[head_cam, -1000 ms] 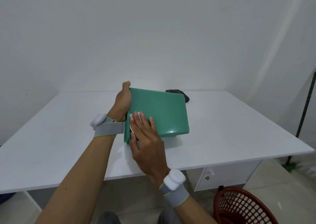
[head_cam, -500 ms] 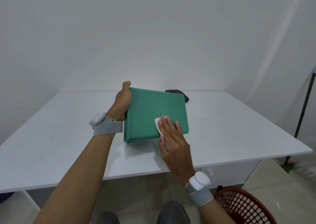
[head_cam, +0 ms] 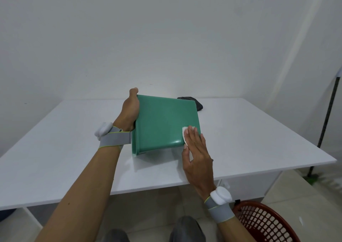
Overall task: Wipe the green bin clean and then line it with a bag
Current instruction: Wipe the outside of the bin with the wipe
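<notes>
The green bin lies on its side on the white table, its rim facing left toward my left hand. My left hand grips that rim, thumb up over the top edge, fingers hidden inside. My right hand lies flat with straight fingers on the bin's upper side, near its right front corner, pressing a small white wipe against the plastic. A folded black bag lies on the table just behind the bin's far right corner.
A red mesh basket stands on the floor at the lower right, below the table's front edge. A dark pole leans at the far right. The wall runs close behind the table.
My right hand has slid the wipe across the bin's upper side from the left, near the rim, to the right front corner. My left hand and the bin have stayed put.
</notes>
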Motion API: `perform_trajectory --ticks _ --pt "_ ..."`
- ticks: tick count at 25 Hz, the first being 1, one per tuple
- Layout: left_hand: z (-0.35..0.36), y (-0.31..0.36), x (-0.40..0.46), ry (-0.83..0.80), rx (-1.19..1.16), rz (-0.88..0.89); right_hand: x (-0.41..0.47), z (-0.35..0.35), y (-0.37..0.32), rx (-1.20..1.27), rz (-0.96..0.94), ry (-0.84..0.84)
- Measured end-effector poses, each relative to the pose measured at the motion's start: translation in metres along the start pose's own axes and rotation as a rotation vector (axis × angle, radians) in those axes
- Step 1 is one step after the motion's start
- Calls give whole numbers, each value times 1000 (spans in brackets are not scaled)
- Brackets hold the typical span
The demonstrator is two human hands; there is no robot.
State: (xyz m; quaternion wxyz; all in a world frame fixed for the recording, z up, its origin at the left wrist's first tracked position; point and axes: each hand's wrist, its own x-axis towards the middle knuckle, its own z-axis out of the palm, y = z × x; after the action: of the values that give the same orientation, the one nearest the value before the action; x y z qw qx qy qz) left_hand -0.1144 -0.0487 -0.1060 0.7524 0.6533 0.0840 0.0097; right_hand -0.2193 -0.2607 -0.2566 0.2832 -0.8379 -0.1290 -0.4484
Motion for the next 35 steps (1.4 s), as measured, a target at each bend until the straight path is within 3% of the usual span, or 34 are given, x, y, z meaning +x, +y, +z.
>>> perform_trajectory --ticks 11,18,27,35 --pt "2 4 -5 11 18 10 -5 42 -91 94 -234 -95" --pt "0 4 -6 -8 29 11 0 31 -76 34 -345 -117" --pt "-1 4 -2 -33 47 -15 0 -4 -6 -73 -159 -88" --pt "0 3 0 -18 34 -3 -6 -15 22 90 6 -82"
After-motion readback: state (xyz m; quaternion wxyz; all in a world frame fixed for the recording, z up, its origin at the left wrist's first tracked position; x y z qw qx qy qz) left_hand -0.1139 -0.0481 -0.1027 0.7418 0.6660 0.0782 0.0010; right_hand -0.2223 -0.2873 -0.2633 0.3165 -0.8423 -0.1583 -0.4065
